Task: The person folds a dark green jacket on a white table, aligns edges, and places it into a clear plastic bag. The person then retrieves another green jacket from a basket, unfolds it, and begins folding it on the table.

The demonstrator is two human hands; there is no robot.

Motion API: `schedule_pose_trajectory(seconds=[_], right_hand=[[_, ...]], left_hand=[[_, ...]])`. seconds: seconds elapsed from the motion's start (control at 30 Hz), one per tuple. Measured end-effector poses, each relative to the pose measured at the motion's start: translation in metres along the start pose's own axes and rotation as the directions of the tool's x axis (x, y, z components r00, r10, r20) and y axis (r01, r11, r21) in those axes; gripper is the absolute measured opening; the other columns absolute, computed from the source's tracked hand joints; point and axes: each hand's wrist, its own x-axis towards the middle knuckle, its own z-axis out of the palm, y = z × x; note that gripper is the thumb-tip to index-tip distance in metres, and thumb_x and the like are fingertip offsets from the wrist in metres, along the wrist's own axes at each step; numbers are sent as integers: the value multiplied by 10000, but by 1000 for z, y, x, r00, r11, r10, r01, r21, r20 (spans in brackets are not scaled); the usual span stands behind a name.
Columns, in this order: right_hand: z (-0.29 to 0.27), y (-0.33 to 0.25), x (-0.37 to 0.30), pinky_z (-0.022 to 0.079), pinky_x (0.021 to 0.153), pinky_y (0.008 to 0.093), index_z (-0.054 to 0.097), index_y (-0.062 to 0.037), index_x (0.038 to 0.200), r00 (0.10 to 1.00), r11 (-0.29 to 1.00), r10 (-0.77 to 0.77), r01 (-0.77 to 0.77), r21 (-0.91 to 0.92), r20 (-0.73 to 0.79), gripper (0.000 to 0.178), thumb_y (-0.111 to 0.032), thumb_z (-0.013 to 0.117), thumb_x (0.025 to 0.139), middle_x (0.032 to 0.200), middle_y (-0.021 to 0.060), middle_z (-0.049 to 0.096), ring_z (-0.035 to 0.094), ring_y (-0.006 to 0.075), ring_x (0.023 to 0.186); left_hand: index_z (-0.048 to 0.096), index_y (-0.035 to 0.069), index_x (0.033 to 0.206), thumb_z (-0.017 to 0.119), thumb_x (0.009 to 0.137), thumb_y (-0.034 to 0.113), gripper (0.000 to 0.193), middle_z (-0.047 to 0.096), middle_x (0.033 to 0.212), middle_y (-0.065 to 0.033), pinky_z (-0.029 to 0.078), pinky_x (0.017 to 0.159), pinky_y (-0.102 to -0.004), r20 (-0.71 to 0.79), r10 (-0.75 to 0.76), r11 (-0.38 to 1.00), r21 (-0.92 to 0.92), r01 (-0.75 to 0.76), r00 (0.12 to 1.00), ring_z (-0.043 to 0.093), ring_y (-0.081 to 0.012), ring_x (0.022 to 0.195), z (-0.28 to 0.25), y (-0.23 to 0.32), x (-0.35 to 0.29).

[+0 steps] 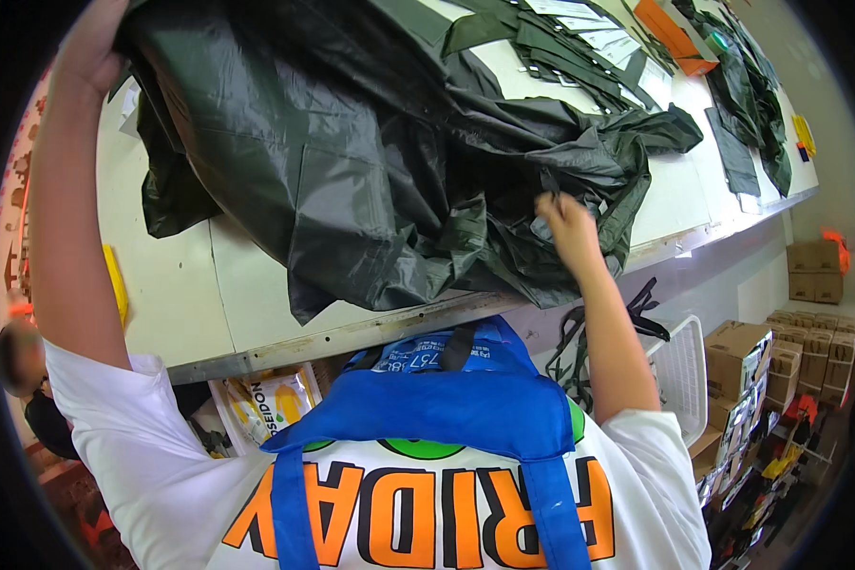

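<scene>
A big crumpled piece of glossy dark green coated fabric (342, 180) spreads over the white table, its near folds hanging over the front edge. Whether it is a raincoat or another article I cannot tell. At the upper left, my left hand (90, 59) is raised and closed on the fabric's far edge; the fingers are partly hidden by the cloth and the frame's rim. On the right, my right hand (570, 228) pinches a dark fold of the same fabric, close to the table's front edge. A small pale patch shows beside its fingers.
The white table (176, 294) has a metal front edge. Flat dark green pieces with white papers (589, 57) lie at the back, near an orange box (674, 36). More dark fabric (750, 104) lies far right. Below stand a white basket (684, 370) and cardboard boxes (736, 356).
</scene>
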Motion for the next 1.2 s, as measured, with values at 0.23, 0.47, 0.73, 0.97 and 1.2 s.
schedule_pose_trajectory(seconds=[0.23, 0.47, 0.73, 0.97, 1.2], right_hand=[[-14, 20, -16, 503, 830, 411, 651, -84, 1070, 979, 876, 55, 46, -480, 195, 317, -212, 686, 782, 1004, 169, 650, 620, 359, 950], [-193, 17, -88, 490, 818, 305, 635, -7, 1055, 596, 974, -217, 82, -211, -773, 181, 0, 550, 895, 969, 121, 660, 613, 164, 895], [-146, 56, -106, 443, 669, 223, 664, -39, 979, 723, 992, 127, -111, 68, -679, 124, -62, 561, 914, 816, -8, 631, 555, 63, 793], [19, -9, 15, 494, 850, 371, 603, -36, 1173, 990, 960, 135, -137, -242, -27, 518, -271, 740, 732, 1045, 197, 661, 662, 280, 896], [-132, 20, -128, 289, 591, 180, 550, -77, 861, 974, 993, 40, -15, 114, -222, 123, 36, 589, 832, 783, -49, 475, 354, 36, 665]], left_hand=[[618, 93, 1171, 573, 951, 229, 262, 646, 1079, 4, 447, 872, -218, 87, -248, 969, 14, 247, 965, 589, -72, 988, -59, -114, 38], [636, 101, 1096, 617, 917, 248, 232, 648, 1059, 7, 435, 894, -273, -172, -392, 920, -47, 390, 904, 577, -109, 982, -97, -188, -11], [619, 95, 1049, 564, 951, 210, 160, 646, 975, -4, 470, 799, -233, -7, -515, 854, -89, 513, 857, 595, -88, 884, -61, -180, -104], [618, 85, 1048, 552, 959, 202, 161, 650, 1001, -14, 459, 807, -222, 38, -522, 851, -34, 524, 852, 591, -85, 898, -41, -187, -105], [631, 68, 1059, 565, 948, 190, 178, 656, 1009, -27, 465, 805, -236, -38, -543, 837, -115, 536, 839, 592, -99, 912, -56, -195, -120]])
